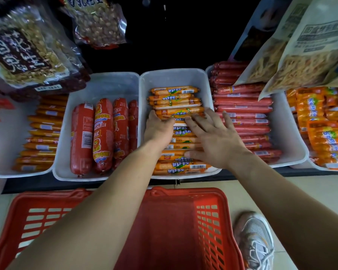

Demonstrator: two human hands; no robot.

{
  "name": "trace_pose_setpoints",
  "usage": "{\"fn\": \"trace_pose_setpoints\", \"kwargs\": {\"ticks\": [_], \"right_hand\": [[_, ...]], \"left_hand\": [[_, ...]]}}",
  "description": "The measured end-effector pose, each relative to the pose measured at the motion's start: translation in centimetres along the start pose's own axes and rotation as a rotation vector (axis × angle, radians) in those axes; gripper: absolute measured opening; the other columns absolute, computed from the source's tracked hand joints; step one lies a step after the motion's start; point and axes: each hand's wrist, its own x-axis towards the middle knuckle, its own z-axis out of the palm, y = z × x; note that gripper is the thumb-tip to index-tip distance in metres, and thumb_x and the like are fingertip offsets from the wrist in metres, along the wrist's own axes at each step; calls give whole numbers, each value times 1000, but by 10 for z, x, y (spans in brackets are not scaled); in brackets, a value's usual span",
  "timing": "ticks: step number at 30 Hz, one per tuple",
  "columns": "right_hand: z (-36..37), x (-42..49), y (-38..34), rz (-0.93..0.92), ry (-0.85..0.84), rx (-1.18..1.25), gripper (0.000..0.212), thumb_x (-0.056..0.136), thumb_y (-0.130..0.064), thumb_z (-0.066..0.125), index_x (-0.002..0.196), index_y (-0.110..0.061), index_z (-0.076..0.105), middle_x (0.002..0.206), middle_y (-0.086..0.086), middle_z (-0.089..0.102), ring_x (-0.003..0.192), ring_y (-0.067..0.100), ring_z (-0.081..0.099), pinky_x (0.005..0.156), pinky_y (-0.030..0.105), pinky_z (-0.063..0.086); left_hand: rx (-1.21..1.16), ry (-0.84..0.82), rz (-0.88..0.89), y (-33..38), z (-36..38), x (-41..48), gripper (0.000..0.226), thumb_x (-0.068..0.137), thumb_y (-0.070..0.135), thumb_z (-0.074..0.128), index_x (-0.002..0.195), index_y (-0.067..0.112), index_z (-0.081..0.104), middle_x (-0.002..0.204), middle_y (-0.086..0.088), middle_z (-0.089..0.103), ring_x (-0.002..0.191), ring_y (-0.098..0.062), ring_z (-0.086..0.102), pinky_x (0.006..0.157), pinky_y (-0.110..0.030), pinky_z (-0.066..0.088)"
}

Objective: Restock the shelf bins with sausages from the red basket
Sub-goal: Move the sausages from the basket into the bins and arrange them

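One red basket [183,193], five white bins [170,78], left hand [157,127] gripped orange sausages [176,91], right hand [213,137] pressed them, fingers straight and spread

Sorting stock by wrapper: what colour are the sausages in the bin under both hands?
The sausages are orange, with green and white print; head view.

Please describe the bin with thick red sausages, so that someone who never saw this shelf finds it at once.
Above the red plastic basket, white plastic bins line the shelf. Take the bin left of the one that the left hand and right hand reach into. Only its red sausages are thick and lie front to back; neighbours' are slim, crosswise.
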Motion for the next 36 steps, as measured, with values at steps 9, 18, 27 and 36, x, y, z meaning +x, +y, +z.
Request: {"fn": "trace_pose_setpoints", "kwargs": {"ticks": [9, 18, 27, 36], "right_hand": [[-3, -2, -20, -95, -44, -68, 77, 95, -68, 18, 155, -33, -16, 165, 2, -16, 152, 23, -12, 120, 56, -8], [-24, 56, 15, -42, -76, -227, 64, 99, -60, 8, 154, -37, -16, 167, -1, -5, 152, 26, -8, 119, 58, -7], [-14, 16, 7, 61, -10, -29, 69, 100, -59, 11, 157, -28, -14, 166, -4, -10, 152, 15, -13, 119, 51, -13], [-22, 55, 23, -75, -75, -60, 61, 104, -38, 34, 157, -38, 4, 166, -12, -2, 152, 16, -4, 121, 50, -2]], "left_hand": [[212, -103, 252, -13, -30, -47, 49, 101, 29, 52, 149, 31, 39, 151, 8, 44, 131, -15, 50, 107, -30, 41], [814, -281, 384, -33, -10, -43, 71, 104, 49, 31, 158, 28, -10, 163, 5, -24, 150, -22, -21, 123, -43, -4], [986, -152, 534, -14, 12, 13, 61, 105, 51, 16, 158, 28, -3, 164, 3, -22, 149, -25, -24, 123, -48, -6], [812, 42, 588, -4, -8, 11, 71, 100, 42, 48, 159, 26, 10, 167, 1, -1, 153, -26, -4, 125, -44, 9]]}}
